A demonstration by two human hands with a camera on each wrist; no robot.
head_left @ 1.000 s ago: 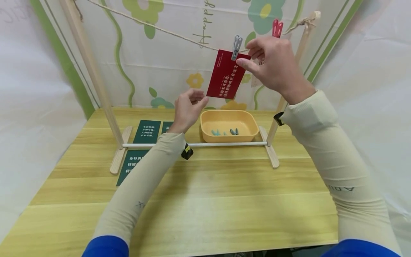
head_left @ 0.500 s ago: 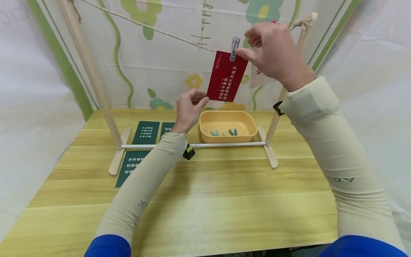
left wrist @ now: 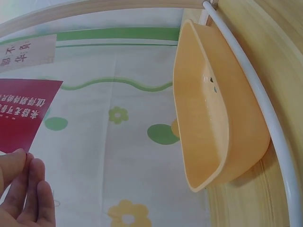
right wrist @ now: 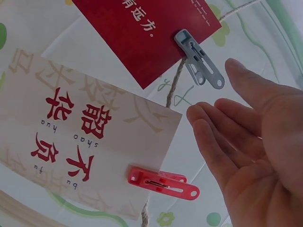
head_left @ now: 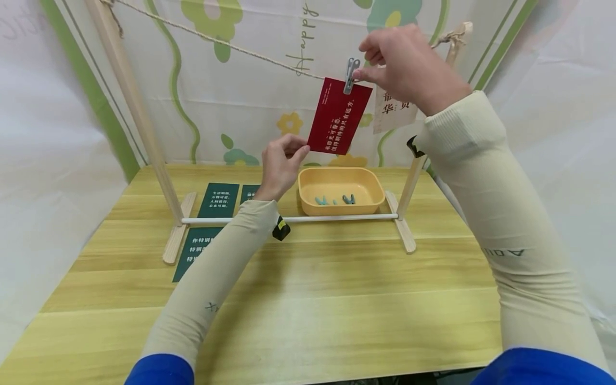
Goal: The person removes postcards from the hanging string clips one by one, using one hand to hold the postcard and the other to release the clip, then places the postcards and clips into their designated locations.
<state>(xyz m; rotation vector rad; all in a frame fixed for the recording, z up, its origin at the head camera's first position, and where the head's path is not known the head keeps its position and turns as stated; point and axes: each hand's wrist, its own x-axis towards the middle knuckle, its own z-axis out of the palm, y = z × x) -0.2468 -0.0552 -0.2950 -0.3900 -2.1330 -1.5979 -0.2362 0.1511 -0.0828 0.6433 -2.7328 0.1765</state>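
Note:
A red card (head_left: 339, 117) with white writing hangs tilted from the rope (head_left: 231, 45), clipped by a grey clothespin (head_left: 350, 76). My left hand (head_left: 281, 166) pinches the card's lower left corner between thumb and finger; the left wrist view shows this pinch too. Beside the grey clothespin is my right hand (head_left: 409, 67). In the right wrist view its thumb and fingers are spread apart, with a small gap to the clothespin's handles and nothing held. A pale card (right wrist: 90, 137) hangs to the right under a red clothespin (right wrist: 163, 183), which the right hand hides in the head view.
A wooden frame (head_left: 132, 101) with a white crossbar (head_left: 337, 218) carries the rope. Behind the bar stands a yellow basin (head_left: 341, 210) with several small clothespins (head_left: 348, 199). Green cards (head_left: 218, 200) lie at the left on the wooden table (head_left: 337, 299), one partly under the left forearm.
The right hand has risen slightly, its thumb nearer the grey clothespin, and more of the pale card shows. The left hand keeps its pinch on the red card's corner.

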